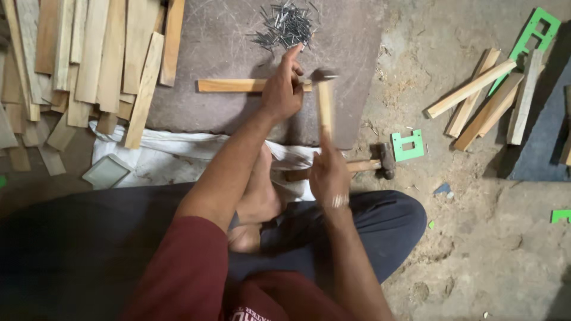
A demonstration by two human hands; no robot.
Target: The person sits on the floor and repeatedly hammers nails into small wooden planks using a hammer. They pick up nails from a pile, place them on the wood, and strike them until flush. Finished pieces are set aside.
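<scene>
The right hand is closed around the wooden handle of a hammer, whose dark head shows blurred just right of the left hand, above the strip. The left hand rests on a thin wooden strip that lies flat on a grey stone slab; its fingers are pinched together at the right end of the strip, with the index finger raised. It seems to pinch a nail there, but the nail is too small to tell for sure. Far from the hands, at the far edge of the slab, lies a heap of small nails. A second hammer lies on the ground to the right of the right hand, near a green plastic piece. At the left a large pile of wooden slats is stacked, partly over the slab, and at the far right some wooden bars lie beside another green frame. The person sits cross-legged, with a bare foot near a white cloth. I judge that the step in hand is the nailing of the strip: the hammer is up and the strip is held down. The next move calls for a straight, short blow at the pinched point, with the left fingers kept out of the way of the head.
</scene>
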